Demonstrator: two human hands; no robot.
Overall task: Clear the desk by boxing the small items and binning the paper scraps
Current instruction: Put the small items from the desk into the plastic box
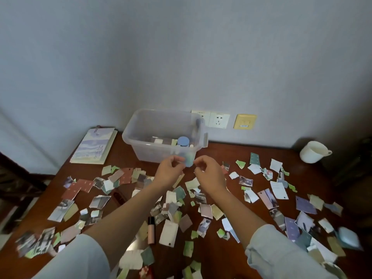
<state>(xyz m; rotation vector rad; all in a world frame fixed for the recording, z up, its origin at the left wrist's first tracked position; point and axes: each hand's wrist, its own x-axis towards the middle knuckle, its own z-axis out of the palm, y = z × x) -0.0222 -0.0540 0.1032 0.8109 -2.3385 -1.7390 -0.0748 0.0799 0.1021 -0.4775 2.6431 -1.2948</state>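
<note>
Clear box (pixel 141 146), blue lid (pixel 183 141), pale-blue item (pixel 188 162), brown desk (pixel 217 258).

The light is dim, soft and cool; the pale grey-blue wall (pixel 181 57) darkens toward both sides, and the white ceramic mug (pixel 313 153) throws a soft shadow on it. A weak sheen lies on the dark red-brown wooden bench (pixel 213 256). The torn coloured paper scraps (pixel 34 243) in the lower corners are smeared and stretched, and the small pale blue round item (pixel 188 162) between the left hand (pixel 170 174) and the right hand (pixel 210 176) is blurred.
</note>
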